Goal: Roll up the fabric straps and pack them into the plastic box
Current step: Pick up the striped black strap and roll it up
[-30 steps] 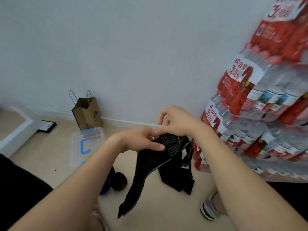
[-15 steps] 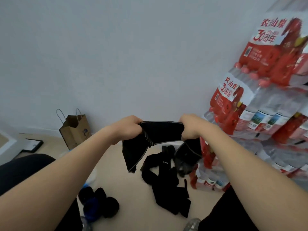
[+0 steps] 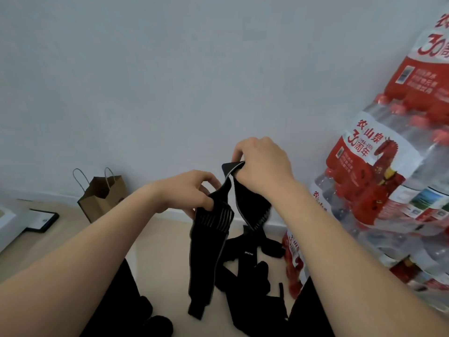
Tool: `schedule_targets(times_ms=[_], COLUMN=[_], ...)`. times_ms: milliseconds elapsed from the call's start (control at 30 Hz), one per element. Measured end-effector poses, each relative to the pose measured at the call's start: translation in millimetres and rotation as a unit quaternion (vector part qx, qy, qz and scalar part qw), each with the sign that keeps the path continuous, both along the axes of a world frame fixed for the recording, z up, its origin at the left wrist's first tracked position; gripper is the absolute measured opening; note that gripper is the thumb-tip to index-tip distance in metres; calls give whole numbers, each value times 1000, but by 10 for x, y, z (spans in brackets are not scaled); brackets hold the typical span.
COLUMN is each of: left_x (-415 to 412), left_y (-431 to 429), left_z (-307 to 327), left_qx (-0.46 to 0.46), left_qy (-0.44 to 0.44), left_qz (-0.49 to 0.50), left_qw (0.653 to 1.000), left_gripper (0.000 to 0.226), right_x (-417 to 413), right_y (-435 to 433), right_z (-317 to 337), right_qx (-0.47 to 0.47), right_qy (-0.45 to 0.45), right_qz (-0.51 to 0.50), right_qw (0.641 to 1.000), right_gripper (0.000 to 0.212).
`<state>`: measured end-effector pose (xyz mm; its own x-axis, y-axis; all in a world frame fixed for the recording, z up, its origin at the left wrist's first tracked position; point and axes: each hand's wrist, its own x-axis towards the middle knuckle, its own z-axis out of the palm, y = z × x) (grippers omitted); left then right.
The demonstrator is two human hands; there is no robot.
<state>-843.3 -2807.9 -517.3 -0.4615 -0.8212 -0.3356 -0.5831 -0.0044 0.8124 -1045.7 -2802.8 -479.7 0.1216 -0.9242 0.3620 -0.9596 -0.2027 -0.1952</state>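
In the head view, the person is holding a black strap (image 3: pixel 211 242) up in the middle of the frame, off the floor (image 3: pixel 160 239). The right hand (image 3: pixel 263 167) is sitting a little higher and right of centre, its fingers curling over and pinching the strap's top end, where a pointed corner is sticking out to the left. The left hand (image 3: pixel 192 193) is gripping the same strap just below and to the left, fingers wrapping round it above a ribbed patch with pale stripes. The two hands are close together but not touching. From the left hand the strap is hanging straight down, its free end dangling towards the lower centre of the frame.

Behind and below it, a loose pile of black straps (image 3: pixel 252 271) is lying on the floor, right of centre. In the lower left, dark rounded bundles (image 3: pixel 159 323) are sitting on the floor beside the person's dark-clad leg (image 3: pixel 114 302); I cannot tell whether they are rolled straps.

A brown paper bag (image 3: pixel 102 197) is standing open against the wall (image 3: pixel 170 81) at mid-left, with a black-framed flat object (image 3: pixel 42 220) lying further left. Shrink-wrapped packs of bottled water (image 3: pixel 388 190) with red labels are stacking up along the right edge.
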Motion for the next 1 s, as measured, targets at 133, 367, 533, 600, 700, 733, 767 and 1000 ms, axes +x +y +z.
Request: schedule_targets(times_ms=[133, 367, 533, 600, 700, 733, 767, 1000], left_x=[-44, 42, 153, 230, 327, 336, 331, 179], left_y=[-55, -211, -286, -295, -301, -286, -269, -216], left_z=[13, 7, -31, -25, 31, 51, 59, 93], left_qx=[-46, -145, -139, -146, -155, -152, -149, -232], left_qy=[48, 14, 21, 10, 14, 22, 30, 54], left_qz=[-11, 196, 296, 329, 342, 335, 322, 140], left_qw=[998, 970, 945, 933, 927, 930, 935, 961], left_gripper=[21, 23, 19, 23, 34, 33, 28, 27], right_x=[157, -35, -149, -174, -138, -105, -59, 296], right_y=[-82, -262, -352, -377, -345, -315, -278, -177], right_z=[-90, -216, -250, -242, -162, -119, -73, -159], right_qx=[-15, 159, 187, 123, 19, -6, -16, 22], right_qy=[-16, -59, -38, -89, -231, -262, -274, -177], right_qz=[18, -20, -88, -100, -67, -45, -16, 31], right_qw=[1000, 985, 978, 983, 970, 964, 961, 983], right_gripper=[18, 34, 27, 28, 21, 24, 31, 12])
